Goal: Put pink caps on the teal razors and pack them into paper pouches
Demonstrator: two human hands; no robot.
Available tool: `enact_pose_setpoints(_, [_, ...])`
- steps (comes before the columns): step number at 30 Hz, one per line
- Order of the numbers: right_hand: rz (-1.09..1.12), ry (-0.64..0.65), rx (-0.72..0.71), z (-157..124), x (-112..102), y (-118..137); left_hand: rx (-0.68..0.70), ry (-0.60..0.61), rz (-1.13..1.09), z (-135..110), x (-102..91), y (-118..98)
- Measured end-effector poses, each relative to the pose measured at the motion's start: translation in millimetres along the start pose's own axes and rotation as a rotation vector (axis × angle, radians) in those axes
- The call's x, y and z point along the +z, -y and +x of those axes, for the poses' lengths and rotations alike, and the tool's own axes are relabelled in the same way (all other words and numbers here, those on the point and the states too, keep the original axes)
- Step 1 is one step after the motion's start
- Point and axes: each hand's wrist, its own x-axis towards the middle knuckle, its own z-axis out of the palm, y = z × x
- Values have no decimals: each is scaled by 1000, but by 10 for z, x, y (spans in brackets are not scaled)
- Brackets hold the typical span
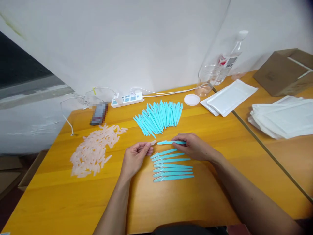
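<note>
My left hand [135,157] pinches a small translucent plastic cap [153,142] between thumb and fingers. In my right hand [193,146] is a turquoise eyebrow razor [166,142], its blade end pointing left at the cap. A small gap separates the two. Below my hands, several turquoise razors with covered-looking tips [173,169] lie side by side in a row, tips to the left. Beyond my hands spreads a heap of turquoise razors [158,117]. To the left of my left hand lies a pile of translucent caps [90,151].
A power strip [127,99] with white cables runs along the wall, a phone [99,114] to its left. Back right are a round white lid [192,100], a clear plastic jar [204,86], a bottle [231,60], white packets [231,97], more white envelopes [285,117] and a cardboard box [281,73].
</note>
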Motion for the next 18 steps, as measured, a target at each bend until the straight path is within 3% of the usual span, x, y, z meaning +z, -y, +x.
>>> enact_pose_setpoints(12, [-38,56,-34,-11,5,12,8,41,113,-64,-19,0])
enact_pose_setpoints(18, [-43,93,-58,-8,13,76,46,86,177,-114,133,-24])
